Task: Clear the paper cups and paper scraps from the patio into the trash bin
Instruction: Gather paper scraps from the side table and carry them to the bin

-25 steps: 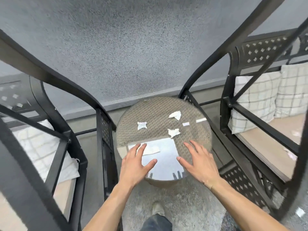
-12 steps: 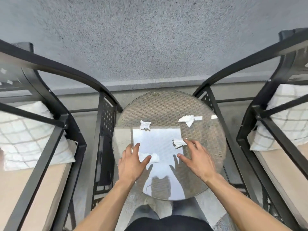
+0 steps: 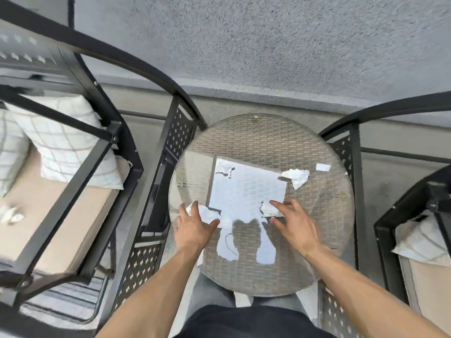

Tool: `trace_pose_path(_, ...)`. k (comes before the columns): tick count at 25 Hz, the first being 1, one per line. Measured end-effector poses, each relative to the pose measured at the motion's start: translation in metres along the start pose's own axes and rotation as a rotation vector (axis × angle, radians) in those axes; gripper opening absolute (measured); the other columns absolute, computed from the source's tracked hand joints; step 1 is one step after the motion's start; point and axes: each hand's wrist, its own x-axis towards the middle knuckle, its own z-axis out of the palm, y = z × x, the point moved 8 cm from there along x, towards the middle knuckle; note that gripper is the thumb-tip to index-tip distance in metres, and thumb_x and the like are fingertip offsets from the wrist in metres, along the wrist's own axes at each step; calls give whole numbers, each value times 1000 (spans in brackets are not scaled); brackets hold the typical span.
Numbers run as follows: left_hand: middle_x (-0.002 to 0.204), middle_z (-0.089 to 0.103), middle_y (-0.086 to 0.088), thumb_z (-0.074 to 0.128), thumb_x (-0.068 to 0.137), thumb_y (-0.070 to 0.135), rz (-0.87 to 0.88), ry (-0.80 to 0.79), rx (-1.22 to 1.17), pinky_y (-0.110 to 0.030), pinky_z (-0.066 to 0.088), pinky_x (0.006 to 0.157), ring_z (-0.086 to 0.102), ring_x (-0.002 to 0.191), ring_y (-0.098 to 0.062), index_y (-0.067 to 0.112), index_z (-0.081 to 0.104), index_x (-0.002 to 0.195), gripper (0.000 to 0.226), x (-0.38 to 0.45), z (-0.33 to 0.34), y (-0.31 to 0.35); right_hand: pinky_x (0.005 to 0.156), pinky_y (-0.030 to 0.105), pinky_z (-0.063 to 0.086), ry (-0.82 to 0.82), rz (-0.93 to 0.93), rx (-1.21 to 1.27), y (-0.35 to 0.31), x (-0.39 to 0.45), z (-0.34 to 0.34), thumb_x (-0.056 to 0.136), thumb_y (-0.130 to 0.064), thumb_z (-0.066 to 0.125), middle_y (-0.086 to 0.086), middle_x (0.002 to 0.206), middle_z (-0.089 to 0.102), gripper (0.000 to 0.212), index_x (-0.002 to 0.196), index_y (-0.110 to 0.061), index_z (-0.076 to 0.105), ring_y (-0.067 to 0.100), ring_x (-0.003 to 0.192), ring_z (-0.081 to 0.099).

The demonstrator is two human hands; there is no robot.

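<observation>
No readable text, labels, brands or numbers appear anywhere. The white torn paper scraps (image 3: pixel 295 176) on the round glass-topped wicker table (image 3: pixel 263 132) look blank.

Both forearms extend forward, bare. Left hand (image 3: pixel 195 228): palm down, fingers (image 3: pixel 181 211) spread and slightly curled, thumb out to the right. Right hand (image 3: pixel 296 226): palm down, fingers (image 3: pixel 278 204) splayed, pointing forward-left.

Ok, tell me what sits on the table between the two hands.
In the head view, only bare glass table top, with reflections, lies between the left hand and right hand. Each hand touches its own paper scrap.
</observation>
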Motion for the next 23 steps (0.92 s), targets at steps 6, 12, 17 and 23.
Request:
trace_pose_path(6,140,31,-9,66,71,69,-56,-78,60,-44,41,94,38,128,-30,24,33,138,87,18,28,10,86,35,46,-87,120,-5,11,37,33,92,-45,53,-1,132,45,41,131,-36,52,24,112,53)
trace_pose_path(12,124,35,-7,67,81,53,143,-47,159,-41,50,87,46,110,-28,20,43,120,56,30,39,27,87,34,48,-108,151,-63,7,47,61,94,-27,53,-1,125,49,32,125,-25,56,22,110,51)
trace_pose_path(17,115,55,-6,53,90,7,333,-162,114,-46,55,74,62,93,-31,20,57,114,28,44,37,52,75,34,51,-134,203,-24,8,52,58,88,-12,55,-2,110,64,25,104,-28,63,23,95,60)
trace_pose_path(23,118,63,-2,61,86,4,405,-38,-197,-33,57,78,67,89,-23,15,64,108,25,101,-27,103,72,27,45,171,316,253,40,81,-4,82,-10,69,0,108,63,13,91,-20,70,23,90,64)
